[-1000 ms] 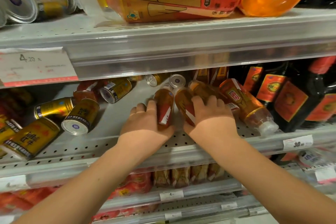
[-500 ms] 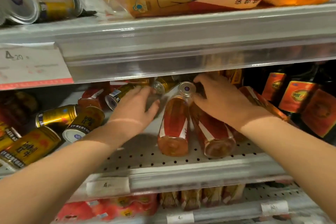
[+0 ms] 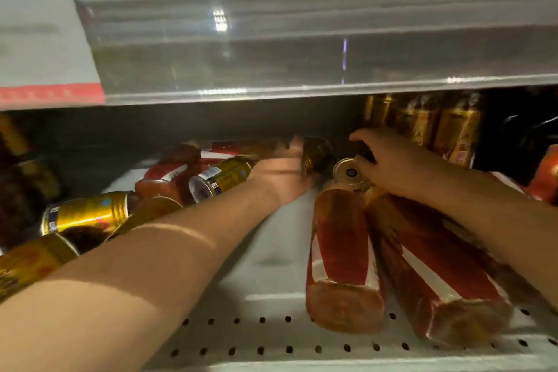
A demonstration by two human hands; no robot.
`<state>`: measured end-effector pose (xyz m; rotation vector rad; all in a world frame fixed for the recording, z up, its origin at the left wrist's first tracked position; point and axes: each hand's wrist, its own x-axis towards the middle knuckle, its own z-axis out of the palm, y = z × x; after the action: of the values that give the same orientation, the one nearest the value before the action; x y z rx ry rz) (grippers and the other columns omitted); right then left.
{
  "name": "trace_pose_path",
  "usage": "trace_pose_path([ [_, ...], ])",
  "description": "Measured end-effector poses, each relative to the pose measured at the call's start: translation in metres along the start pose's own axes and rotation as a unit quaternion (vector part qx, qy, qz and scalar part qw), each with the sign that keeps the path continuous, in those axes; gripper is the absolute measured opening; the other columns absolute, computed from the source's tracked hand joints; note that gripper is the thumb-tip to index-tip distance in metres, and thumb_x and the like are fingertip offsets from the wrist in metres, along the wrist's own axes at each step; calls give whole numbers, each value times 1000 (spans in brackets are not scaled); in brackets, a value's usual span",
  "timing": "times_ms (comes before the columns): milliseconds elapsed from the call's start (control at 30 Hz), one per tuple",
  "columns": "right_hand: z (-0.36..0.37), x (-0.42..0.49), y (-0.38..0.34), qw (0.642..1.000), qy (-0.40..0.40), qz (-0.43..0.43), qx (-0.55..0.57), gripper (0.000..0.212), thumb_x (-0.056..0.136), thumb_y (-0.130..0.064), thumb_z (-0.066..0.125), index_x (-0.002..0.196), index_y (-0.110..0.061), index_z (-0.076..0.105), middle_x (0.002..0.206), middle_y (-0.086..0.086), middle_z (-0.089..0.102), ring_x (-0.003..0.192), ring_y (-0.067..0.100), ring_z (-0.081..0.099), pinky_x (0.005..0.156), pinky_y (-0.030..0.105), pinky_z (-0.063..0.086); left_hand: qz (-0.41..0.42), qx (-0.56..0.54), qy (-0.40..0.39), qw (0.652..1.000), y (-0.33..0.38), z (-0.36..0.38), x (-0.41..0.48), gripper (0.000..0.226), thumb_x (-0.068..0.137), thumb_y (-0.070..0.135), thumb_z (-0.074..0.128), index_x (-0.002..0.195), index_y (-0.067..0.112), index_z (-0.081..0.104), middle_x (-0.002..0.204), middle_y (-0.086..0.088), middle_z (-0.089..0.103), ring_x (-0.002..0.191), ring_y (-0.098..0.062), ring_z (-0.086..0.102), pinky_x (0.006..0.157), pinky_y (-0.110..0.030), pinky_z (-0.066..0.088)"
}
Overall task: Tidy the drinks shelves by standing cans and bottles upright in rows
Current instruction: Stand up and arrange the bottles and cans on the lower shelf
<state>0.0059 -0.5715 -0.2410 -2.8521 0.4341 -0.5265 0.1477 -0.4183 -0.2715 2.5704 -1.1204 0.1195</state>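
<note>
Shelf [image 3: 271, 326], mid-tidy: I've moved both hands off the two red-label bottles [image 3: 344, 251] - these lie flat at the front - to the back, left hand [image 3: 280, 172] straight-fingered against a toppled gold can [image 3: 317, 157], right hand [image 3: 392, 166] curled by a silver-topped can [image 3: 348, 174], hold unclear - nothing upright yet.

2 red-labelled plastic bottles [image 3: 341, 254] lie side-by-side lower right on the perforated metal shelf [image 3: 271, 332], gold metal cans [image 3: 87, 211] piled left.

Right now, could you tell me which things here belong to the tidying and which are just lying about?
Job: left hand, right hand, two lying bottles, toppled gold cans.
Not the job: standing bottles at the back, shelf, price rail above.
</note>
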Motion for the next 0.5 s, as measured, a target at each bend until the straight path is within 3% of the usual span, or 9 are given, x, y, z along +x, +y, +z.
trace_pose_path([
  [133,7,24,0,998,-63,-5,-28,68,93,-39,65,153,-26,35,151,8,39,134,29,45,102,37,42,-7,-32,17,999,4,-4,-1,66,93,38,67,145,15,32,125,-14,61,109,-33,64,86,-41,55],
  [233,12,34,2,990,-117,0,-75,71,91,-44,65,153,-25,36,149,11,40,133,31,45,104,41,44,9,-21,-27,999,6,-20,-15,58,98,41,61,146,17,38,135,-14,56,120,-32,59,98,-40,50],
  [333,14,37,4,991,-114,8,-75,63,91,-47,63,148,-30,41,140,12,47,122,31,52,91,36,46,28,-26,-72,997,4,-36,-41,65,99,46,56,155,22,33,151,-11,47,136,-31,48,109,-34,41],
  [400,16,40,4,991,-117,4,-65,60,90,-45,65,144,-29,42,134,11,51,115,30,56,82,32,44,15,-45,-77,996,2,-41,-61,68,95,51,59,154,29,34,150,-7,46,135,-29,48,107,-31,40],
  [500,18,46,1,990,-129,4,-62,65,88,-41,68,144,-24,40,137,14,51,117,31,57,88,38,50,-13,-39,-55,998,2,-41,-88,72,91,55,62,152,32,32,143,-7,46,128,-29,53,107,-36,45],
])
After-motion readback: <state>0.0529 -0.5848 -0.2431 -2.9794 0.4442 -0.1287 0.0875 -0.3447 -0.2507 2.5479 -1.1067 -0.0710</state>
